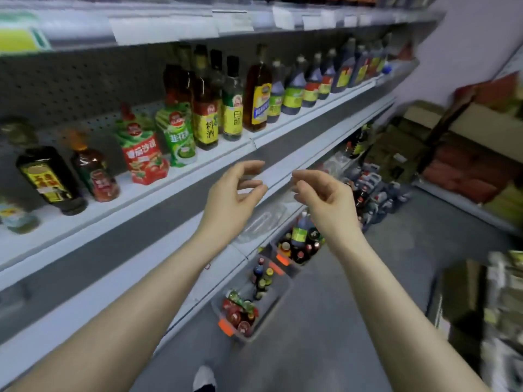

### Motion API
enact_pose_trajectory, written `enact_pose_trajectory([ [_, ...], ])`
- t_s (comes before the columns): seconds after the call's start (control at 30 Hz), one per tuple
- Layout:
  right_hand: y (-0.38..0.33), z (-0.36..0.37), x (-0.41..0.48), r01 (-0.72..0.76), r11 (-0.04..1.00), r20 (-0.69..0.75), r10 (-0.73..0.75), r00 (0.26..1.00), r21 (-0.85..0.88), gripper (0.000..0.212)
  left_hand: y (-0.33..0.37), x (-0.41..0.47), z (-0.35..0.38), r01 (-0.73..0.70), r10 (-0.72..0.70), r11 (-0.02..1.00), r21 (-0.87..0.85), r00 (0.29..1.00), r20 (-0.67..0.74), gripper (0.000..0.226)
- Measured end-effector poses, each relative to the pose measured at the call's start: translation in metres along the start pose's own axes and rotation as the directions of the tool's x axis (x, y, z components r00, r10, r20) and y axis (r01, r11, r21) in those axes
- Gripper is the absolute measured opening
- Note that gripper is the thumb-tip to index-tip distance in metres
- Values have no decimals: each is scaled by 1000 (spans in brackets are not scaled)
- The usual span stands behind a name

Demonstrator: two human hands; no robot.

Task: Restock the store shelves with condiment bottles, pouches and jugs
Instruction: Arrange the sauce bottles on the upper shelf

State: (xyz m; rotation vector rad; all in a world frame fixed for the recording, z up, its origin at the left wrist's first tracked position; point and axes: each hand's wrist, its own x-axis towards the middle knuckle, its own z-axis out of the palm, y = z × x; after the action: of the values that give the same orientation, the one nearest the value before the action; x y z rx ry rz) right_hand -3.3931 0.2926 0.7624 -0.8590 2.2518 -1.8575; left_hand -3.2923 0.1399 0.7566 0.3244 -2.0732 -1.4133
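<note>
Both hands empty: left hand (pixel 235 190) and right hand (pixel 325 196) loosely curled, fingers relaxed. Between items. Next probably reach down to floor bin (pixel 278 299) for another bottle

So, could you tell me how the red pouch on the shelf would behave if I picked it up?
The red pouch looks like soft glossy film, bulging at its base, so it would probably flex in the grip and feel slippery. It stands leaning, with a narrow top, so a nudge could tip it against the green pouch beside it.
</note>
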Motion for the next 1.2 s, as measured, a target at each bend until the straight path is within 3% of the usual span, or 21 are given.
enact_pose_trajectory([
  [0.37, 138, -13, 64, -262, 965, -15, 262, 965, -22, 19, -116, 67, 91, 218, -207, 975, -52, 965, 158, 33],
  [0.63, 229, -5, 109, -402, 913, 8, 403, 915, -70, 19, -214, 110, 135, 383, -364, 923, -30, 897, 248, 40],
  [0.97, 382, 20, 99, -649, 761, 71, 648, 758, -4, 34, -348, 81, 187, 600, -590, 800, 21, 780, 211, 36],
  [1.2, 512, 50, 95, -752, 659, 99, 747, 658, 21, 25, -475, 51, 224, 672, -682, 731, 122, 710, 173, 35],
])
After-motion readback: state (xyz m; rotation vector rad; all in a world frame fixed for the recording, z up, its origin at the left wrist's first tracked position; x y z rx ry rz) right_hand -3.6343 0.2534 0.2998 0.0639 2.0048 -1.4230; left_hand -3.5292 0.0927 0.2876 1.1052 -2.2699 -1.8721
